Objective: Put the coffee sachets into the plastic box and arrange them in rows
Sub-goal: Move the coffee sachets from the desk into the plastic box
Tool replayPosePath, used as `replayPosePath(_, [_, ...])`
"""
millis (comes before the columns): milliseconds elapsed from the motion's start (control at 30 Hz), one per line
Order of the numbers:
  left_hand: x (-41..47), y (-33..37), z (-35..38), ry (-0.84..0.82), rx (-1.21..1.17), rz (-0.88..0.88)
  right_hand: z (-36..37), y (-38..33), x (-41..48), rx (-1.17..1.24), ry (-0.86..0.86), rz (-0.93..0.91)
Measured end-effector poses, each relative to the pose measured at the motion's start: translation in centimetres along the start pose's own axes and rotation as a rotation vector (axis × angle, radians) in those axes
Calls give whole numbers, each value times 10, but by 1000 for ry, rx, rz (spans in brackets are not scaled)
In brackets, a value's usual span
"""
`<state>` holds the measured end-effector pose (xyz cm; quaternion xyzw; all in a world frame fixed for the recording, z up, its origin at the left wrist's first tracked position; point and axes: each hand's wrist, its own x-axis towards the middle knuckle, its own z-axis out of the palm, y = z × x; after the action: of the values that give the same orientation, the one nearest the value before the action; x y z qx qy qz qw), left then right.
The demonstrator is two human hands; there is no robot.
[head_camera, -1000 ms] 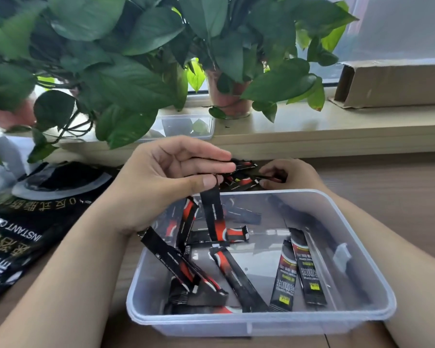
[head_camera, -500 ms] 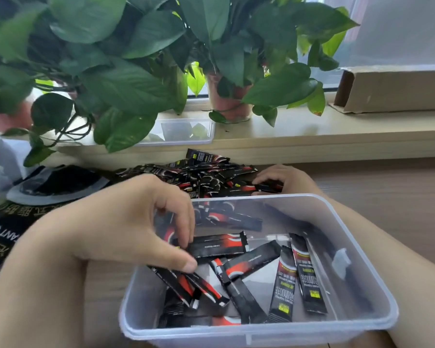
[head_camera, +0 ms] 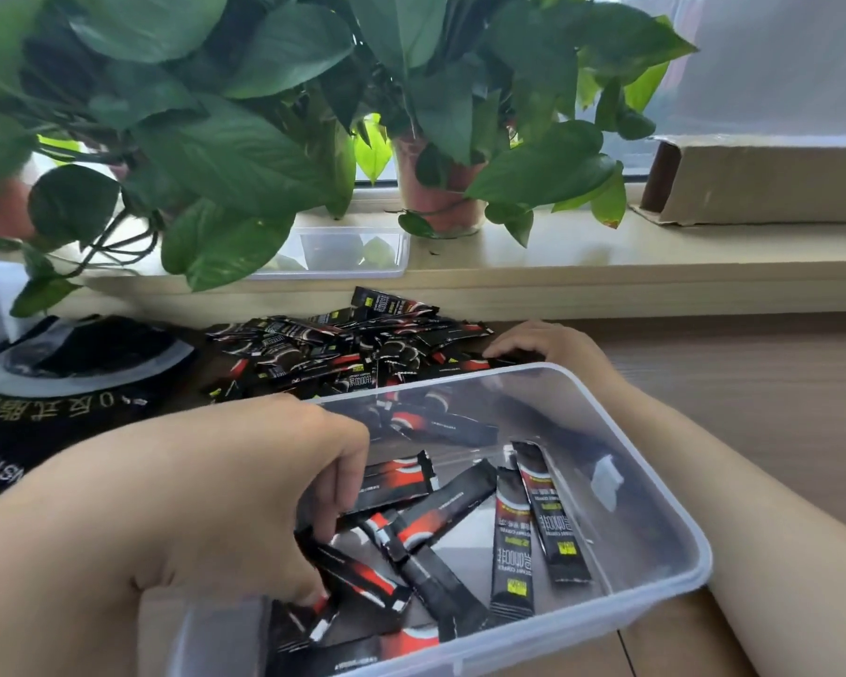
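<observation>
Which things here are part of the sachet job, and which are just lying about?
Job: plastic box, sachets in the box, loose sachet pile, left hand, right hand.
Lying about: black coffee bag, potted plants, clear tray on the sill, cardboard box.

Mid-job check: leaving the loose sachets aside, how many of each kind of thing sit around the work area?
Clear plastic containers: 2 (plastic box, sill container)
Plant pots: 2 (middle pot, left pot)
Cardboard box: 1
Black coffee bag: 1
Total: 6
Sachets: too overlapped to count.
</observation>
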<state>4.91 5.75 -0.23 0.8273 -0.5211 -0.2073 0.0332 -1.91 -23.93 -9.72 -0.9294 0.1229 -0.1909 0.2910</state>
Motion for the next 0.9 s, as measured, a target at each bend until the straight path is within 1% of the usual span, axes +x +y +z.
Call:
replayPosePath(67, [-2,0,-1,27,-13,25,2,-1,-4,34,51,10])
replayPosePath(133, [-1,0,-1,150,-89,141,3,0,-5,46,65,16])
replayPosePath(200, [1,4,-2,265,-250,290,4,2,-4,45,62,12])
replayPosePath(267, [6,8,-2,273,-386,392,4,2,-3,34,71,19])
replayPosePath(300, [10,9,1,294,-390,414,4,1,-3,29,73,21])
replayPosePath(333, [15,7,2,358,-351,427,4,0,-3,26,70,24])
replayPosePath(433, [21,-7,-3,644,-297,396,2,-2,-5,57,68,49])
replayPosePath(467, [20,-15,-7,702,-292,361,1,-2,-5,69,75,58])
replayPosePath(500, [17,-22,-11,701,-281,326,0,-4,-6,77,83,67])
replayPosePath(533, [15,-29,-13,632,-276,298,-1,-5,-7,90,86,76])
replayPosePath(600, [13,-34,-14,437,-300,262,-2,-7,-9,138,84,91])
replayPosePath(633, [15,-35,-13,391,-330,247,-3,-8,-10,164,80,94])
replayPosePath(667, [19,-34,-11,397,-350,233,-3,-9,-11,182,77,90])
replayPosePath(767, [35,-31,-5,487,-420,212,-6,-10,-11,212,69,49])
replayPosePath(900, [51,-24,3,510,-597,222,-12,-16,-11,266,63,58])
